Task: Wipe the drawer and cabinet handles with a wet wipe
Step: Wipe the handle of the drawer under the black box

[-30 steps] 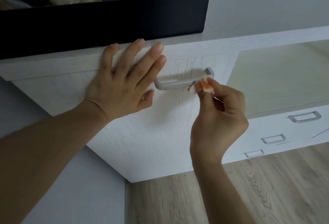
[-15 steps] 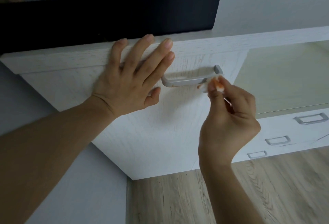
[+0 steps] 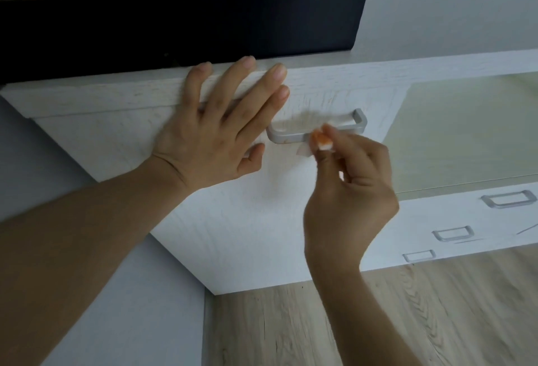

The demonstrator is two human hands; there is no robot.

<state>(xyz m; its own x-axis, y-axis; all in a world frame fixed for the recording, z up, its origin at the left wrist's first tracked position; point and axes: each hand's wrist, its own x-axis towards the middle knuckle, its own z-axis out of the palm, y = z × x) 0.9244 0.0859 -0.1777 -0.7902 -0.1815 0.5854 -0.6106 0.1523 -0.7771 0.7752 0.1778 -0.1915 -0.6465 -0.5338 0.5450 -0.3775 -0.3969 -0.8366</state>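
Left hand (image 3: 209, 135) flat, fingers spread on drawer front (image 3: 233, 220). Right hand (image 3: 349, 191) pinches wet wipe (image 3: 316, 144), orange-stained, against metal handle (image 3: 291, 137); handle middle blurred, wipe mostly hidden by fingertips. Black tray (image 3: 203, 22) cut off above

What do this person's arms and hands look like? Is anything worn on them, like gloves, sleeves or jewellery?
Both are bare. The left hand and the right hand wear no gloves, and no rings, watch or bracelet show on the fingers or wrists. Both forearms are uncovered as far as the picture's edge, so no sleeve is visible. The nails look short and unpainted.
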